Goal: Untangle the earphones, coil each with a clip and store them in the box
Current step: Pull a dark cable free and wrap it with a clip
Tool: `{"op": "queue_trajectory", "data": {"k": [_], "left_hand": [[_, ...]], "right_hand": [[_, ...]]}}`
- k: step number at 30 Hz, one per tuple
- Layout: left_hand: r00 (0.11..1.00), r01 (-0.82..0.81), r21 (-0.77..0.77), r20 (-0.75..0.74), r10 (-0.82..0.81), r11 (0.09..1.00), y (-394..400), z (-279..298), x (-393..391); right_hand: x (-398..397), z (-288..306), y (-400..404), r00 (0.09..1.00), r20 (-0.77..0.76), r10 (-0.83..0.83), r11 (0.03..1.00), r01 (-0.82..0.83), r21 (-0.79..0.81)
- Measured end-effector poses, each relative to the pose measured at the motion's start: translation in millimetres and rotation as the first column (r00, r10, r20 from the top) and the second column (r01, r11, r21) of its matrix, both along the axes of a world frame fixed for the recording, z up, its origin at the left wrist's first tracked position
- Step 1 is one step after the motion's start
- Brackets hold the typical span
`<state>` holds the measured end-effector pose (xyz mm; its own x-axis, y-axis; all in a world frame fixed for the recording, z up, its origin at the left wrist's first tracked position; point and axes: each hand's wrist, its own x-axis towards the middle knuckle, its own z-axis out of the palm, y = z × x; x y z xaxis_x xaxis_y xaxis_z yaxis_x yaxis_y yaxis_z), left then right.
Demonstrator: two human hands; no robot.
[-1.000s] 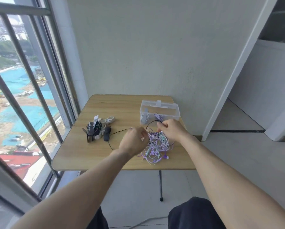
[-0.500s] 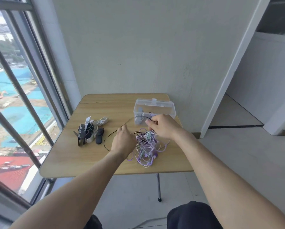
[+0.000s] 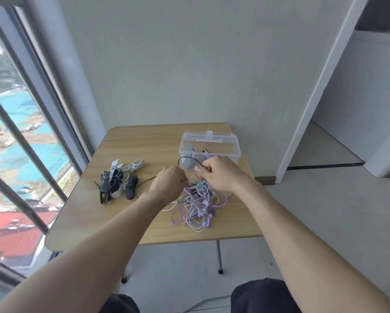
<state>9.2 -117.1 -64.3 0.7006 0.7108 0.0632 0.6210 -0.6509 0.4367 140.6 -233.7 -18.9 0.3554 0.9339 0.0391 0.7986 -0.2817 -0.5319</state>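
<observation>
My left hand (image 3: 169, 184) and right hand (image 3: 218, 173) both pinching black cord (image 3: 185, 158) over earphone tangle (image 3: 196, 204), box (image 3: 209, 145) just behind, clips (image 3: 119, 179) left, bench (image 3: 81, 218) front edge near.

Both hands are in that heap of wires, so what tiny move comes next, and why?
Probably draw the thin black earphone cable clear of the purple and white tangle of earphones. The left hand and right hand each pinch it, and its loop arches above the heap while the rest is knotted.

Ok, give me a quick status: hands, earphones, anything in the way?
Left hand and right hand both pinching the black cable. Purple earphone tangle still knotted on table. Clips untouched. Nothing blocking the box.
</observation>
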Motion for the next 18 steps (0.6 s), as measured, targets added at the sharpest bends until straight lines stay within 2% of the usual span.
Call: {"op": "queue_trajectory", "data": {"k": [4, 7, 10, 12, 15, 18], "left_hand": [[0.993, 0.08, -0.034, -0.085, -0.083, 0.996, 3.2, 30.2, 2.9], [0.983, 0.061, -0.14, -0.163, -0.084, 0.988, 3.4, 51.0, 8.0], [0.995, 0.015, -0.383, -0.082, -0.05, 0.924, 2.6, 63.3, 7.6], [0.999, 0.035, -0.432, 0.012, -0.033, 0.901, 3.2, 65.1, 0.4], [0.998, 0.067, -0.307, 0.031, -0.061, 0.949, 4.3, 65.5, -11.9], [0.996, 0.08, -0.13, -0.036, -0.086, 0.988, 1.3, 66.7, -18.7]], "right_hand": [[2.9, -4.3, 2.4, 0.999, 0.038, -0.007, 1.0, 0.007, -0.003], [3.0, -6.1, 3.6, 0.999, 0.045, -0.003, 1.0, 0.004, -0.022], [0.7, -5.9, 2.2, 0.999, 0.05, 0.018, 0.999, -0.017, -0.029], [-4.9, -6.3, 0.9, 0.999, -0.028, 0.024, 0.999, -0.023, 0.035], [-12.1, -10.4, 2.8, 0.985, -0.165, 0.051, 0.98, -0.017, 0.198], [-19.3, -17.9, 7.8, 0.966, -0.243, 0.082, 0.981, -0.036, 0.188]]}}
